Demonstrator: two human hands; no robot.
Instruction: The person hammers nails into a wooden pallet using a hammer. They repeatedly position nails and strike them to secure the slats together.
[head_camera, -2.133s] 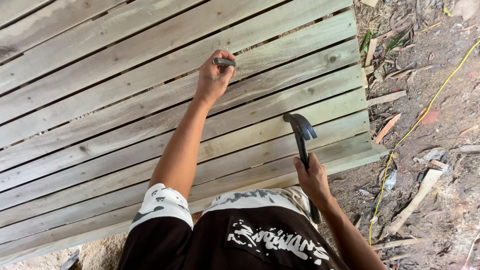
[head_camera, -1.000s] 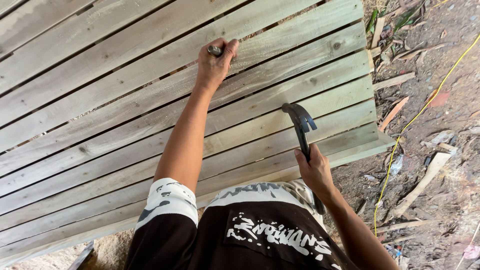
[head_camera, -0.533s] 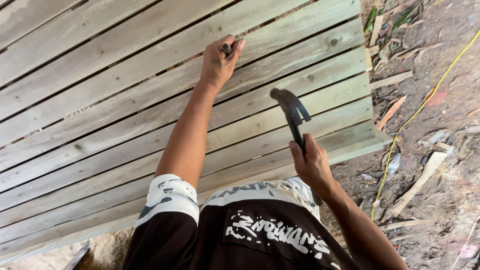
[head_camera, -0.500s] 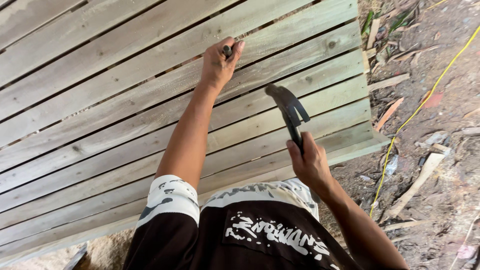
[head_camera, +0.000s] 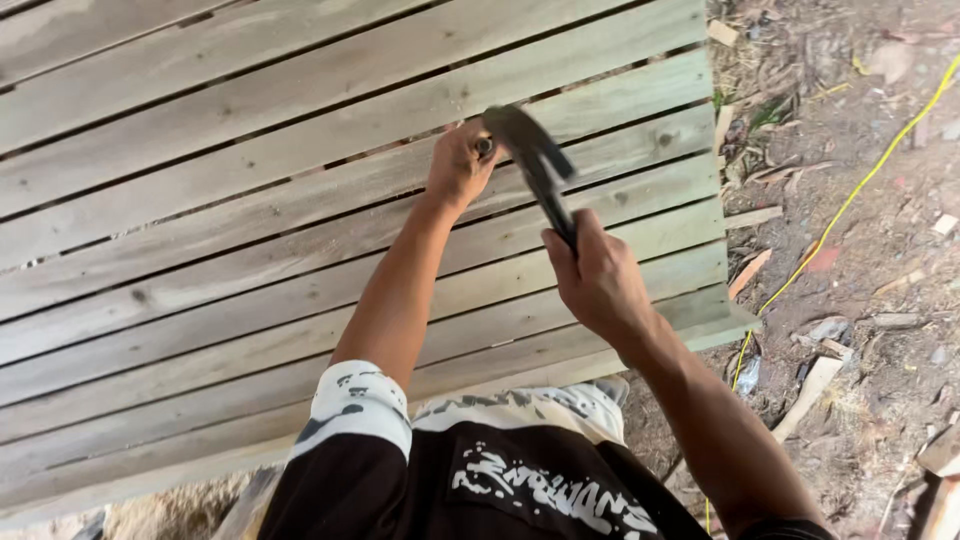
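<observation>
Hammer head down beside a hand pinching at a slatted wooden panel.

The right hand (head_camera: 598, 280) is wrapped tight around the handle of a dark claw hammer (head_camera: 535, 160), whose blurred head sits just beside the left hand (head_camera: 458, 165). That hand's fingers are closed against a plank of the pale slatted panel (head_camera: 250, 200) (what they pinch is too small to tell). A yellow cord (head_camera: 850, 200) runs over the littered dirt at right.

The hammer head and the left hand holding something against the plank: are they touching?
Cannot tell. In the head view the blurred hammer head overlaps the left hand's fingertips, so neither contact nor a gap shows. The right hand grips the handle.
</observation>
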